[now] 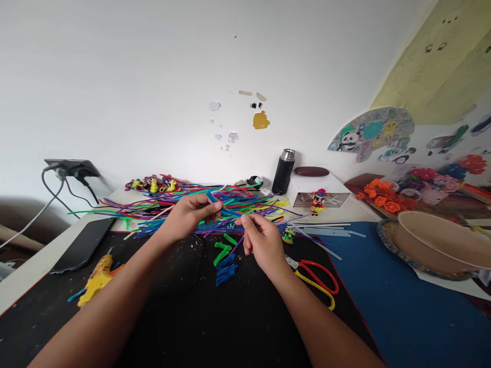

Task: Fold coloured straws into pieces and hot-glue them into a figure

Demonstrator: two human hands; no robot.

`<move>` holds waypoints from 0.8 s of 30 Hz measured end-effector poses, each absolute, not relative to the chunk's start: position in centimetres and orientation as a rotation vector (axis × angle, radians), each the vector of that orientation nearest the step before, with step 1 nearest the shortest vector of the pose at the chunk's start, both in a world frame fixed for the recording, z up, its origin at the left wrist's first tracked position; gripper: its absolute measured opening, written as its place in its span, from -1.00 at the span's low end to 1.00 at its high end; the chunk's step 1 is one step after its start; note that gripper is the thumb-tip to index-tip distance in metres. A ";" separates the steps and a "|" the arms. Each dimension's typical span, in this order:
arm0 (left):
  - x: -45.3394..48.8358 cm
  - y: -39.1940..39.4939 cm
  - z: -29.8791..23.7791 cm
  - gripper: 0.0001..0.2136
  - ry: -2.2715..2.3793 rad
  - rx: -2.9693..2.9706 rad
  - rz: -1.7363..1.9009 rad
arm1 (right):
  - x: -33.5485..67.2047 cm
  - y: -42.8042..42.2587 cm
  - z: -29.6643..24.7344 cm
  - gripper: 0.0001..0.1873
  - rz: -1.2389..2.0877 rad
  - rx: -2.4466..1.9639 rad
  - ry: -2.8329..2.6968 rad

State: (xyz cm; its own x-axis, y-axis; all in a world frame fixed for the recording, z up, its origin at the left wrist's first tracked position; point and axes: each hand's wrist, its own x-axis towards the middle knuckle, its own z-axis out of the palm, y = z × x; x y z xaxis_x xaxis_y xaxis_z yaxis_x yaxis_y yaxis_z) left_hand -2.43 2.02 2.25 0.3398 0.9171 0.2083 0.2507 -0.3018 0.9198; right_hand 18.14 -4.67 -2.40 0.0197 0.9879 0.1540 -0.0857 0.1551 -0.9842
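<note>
The blue stem (210, 197) runs between two grips, its long axis slanting down rightward from the left hand (188, 215), whose grip pinches it near its upper end, to the right hand (264, 239), whose grip is closed on its lower end, green pieces (221, 256) lying below both

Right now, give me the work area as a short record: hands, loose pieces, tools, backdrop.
Left hand: pinching a blue strip
Right hand: fingertips near the strip's other end, grip unclear
Loose pieces: green pieces and blue pieces on black mat
Tools: yellow glue gun left, scissors right
Backdrop: multicoloured strips, black bottle
</note>
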 end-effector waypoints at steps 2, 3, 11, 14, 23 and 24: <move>-2.9 2.0 2.5 -0.57 1.113 1.912 0.899 | 18.3 -4.5 -2.5 -0.55 1.074 -1.065 -1.225; -3.1 2.0 2.6 -0.57 1.134 1.973 0.843 | 18.4 -4.4 -2.5 -0.56 1.054 -1.079 -1.233; -3.1 1.6 2.6 -0.59 1.121 2.399 0.539 | 18.6 -4.2 -2.7 -0.56 1.015 -1.116 -1.274; -2.6 1.4 2.6 -0.63 1.077 2.507 0.425 | 18.6 -4.2 -2.9 -0.55 0.976 -1.146 -1.335; -1.5 0.9 1.7 -0.68 1.007 2.502 0.284 | 18.5 -4.4 -3.4 -0.58 0.876 -1.214 -1.482; -1.3 0.8 1.5 -0.68 1.001 2.498 0.285 | 18.4 -4.4 -3.5 -0.58 0.874 -1.219 -1.488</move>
